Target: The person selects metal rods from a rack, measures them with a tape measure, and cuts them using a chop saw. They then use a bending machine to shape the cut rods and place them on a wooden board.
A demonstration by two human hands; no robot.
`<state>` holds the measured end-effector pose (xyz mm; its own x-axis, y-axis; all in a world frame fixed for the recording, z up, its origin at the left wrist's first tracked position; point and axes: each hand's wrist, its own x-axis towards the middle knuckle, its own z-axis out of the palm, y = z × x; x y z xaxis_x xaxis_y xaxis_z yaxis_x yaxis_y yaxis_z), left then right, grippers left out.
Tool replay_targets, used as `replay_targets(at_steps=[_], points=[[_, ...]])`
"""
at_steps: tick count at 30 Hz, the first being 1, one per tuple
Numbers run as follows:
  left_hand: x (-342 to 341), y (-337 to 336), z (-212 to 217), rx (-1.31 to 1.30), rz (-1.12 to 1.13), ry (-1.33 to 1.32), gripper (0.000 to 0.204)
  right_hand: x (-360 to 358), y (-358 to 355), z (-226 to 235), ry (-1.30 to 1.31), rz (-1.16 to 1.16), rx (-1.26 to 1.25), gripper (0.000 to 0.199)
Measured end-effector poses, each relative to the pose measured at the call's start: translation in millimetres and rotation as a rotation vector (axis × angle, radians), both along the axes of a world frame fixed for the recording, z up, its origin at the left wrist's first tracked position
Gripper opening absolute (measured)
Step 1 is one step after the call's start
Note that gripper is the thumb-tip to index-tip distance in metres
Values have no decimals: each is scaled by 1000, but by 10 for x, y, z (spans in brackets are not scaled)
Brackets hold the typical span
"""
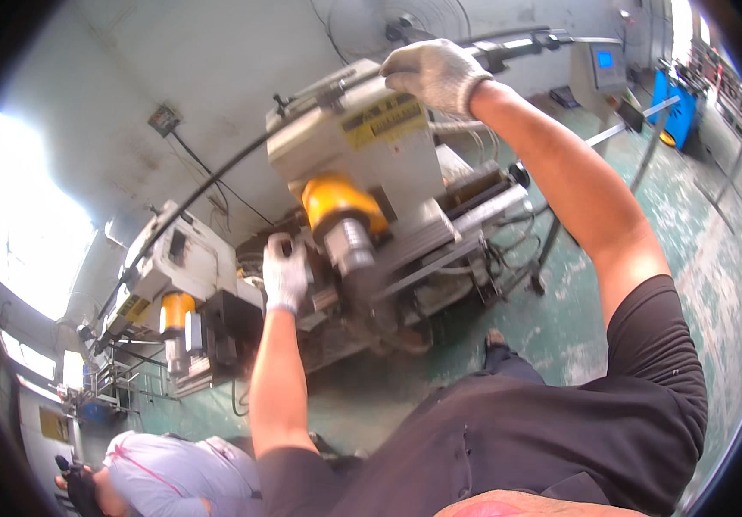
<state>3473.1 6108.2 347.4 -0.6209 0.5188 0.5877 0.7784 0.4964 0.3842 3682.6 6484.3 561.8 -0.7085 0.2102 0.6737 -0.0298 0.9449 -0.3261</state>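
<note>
My right hand (pixel 436 76), in a pale knitted glove, reaches up to the top of a white machine head (pixel 371 142). Its fingers bend over a long dark rod (pixel 216 177) that runs across the machine. Lower and to the left, my left hand (pixel 286 274), gloved too, is held up beside the machine. Its fingers curl toward the thumb around a dark spot; what they hold, if anything, I cannot make out. Just right of that hand, a yellow collar (pixel 339 205) sits above a metal spindle (pixel 352 246). The spindle's lower end is blurred.
A second white machine (pixel 173 263) with a yellow collar stands to the left. Another person (pixel 173 470) in a light shirt is at the lower left. Metal rails (pixel 466 228) extend right of the spindle. A fan (pixel 401 26) and a blue-screened control box (pixel 599 73) stand behind.
</note>
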Motion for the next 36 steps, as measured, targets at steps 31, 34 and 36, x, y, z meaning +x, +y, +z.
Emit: replay_targets(at_steps=[31, 34, 36], points=[[438, 164, 232, 331, 262, -506, 40, -1096, 906, -17, 47, 527, -539, 28], [574, 170, 456, -83, 377, -36, 25, -170, 1075, -423, 187, 442, -486, 27], [819, 362, 624, 95, 224, 69, 20, 328, 1265, -659, 179, 443, -809, 28]])
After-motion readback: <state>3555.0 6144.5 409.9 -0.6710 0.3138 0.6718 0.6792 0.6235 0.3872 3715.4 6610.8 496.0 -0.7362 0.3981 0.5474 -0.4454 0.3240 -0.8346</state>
